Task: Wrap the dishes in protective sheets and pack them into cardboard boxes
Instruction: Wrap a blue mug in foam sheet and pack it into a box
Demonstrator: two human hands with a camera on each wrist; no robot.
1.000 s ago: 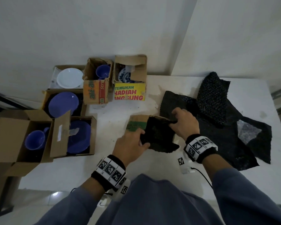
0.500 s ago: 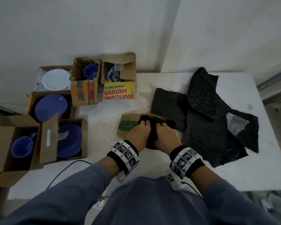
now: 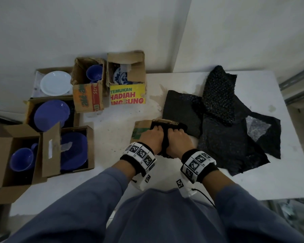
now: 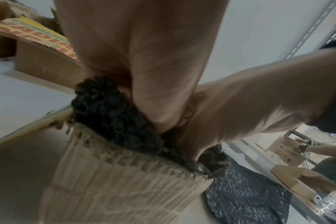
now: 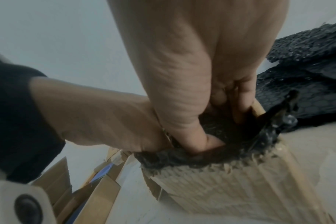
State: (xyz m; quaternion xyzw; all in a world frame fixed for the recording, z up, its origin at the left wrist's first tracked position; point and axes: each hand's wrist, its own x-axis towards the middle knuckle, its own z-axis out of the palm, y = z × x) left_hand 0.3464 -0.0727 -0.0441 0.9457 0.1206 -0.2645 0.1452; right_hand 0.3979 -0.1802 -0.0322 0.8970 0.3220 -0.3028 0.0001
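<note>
A small brown cardboard box [image 3: 140, 128] stands open at the middle of the white table [image 3: 116, 137]. A dish bundle wrapped in black bubble sheet [image 3: 181, 126] sits in its mouth, with wrap bulging over the rim [image 4: 109, 109] [image 5: 259, 136]. My left hand [image 3: 152, 137] and right hand [image 3: 176, 140] are side by side on top of it. Their fingers curl down into the box and grip the wrap. The right thumb digs into the sheet in the right wrist view. The dish itself is hidden.
Loose black bubble sheets [image 3: 226, 137] cover the table's right half. At the left are open boxes with a blue plate [image 3: 51, 115], a white plate [image 3: 54, 83], blue cups [image 3: 21, 159] [image 3: 94, 72] and a patterned plate [image 3: 121, 77]. Another person's arm [image 4: 316, 150] shows far right.
One second ago my hands were apart, holding the black bundle over the box. They have come together and pushed it down into the box; the last half second shows little movement.
</note>
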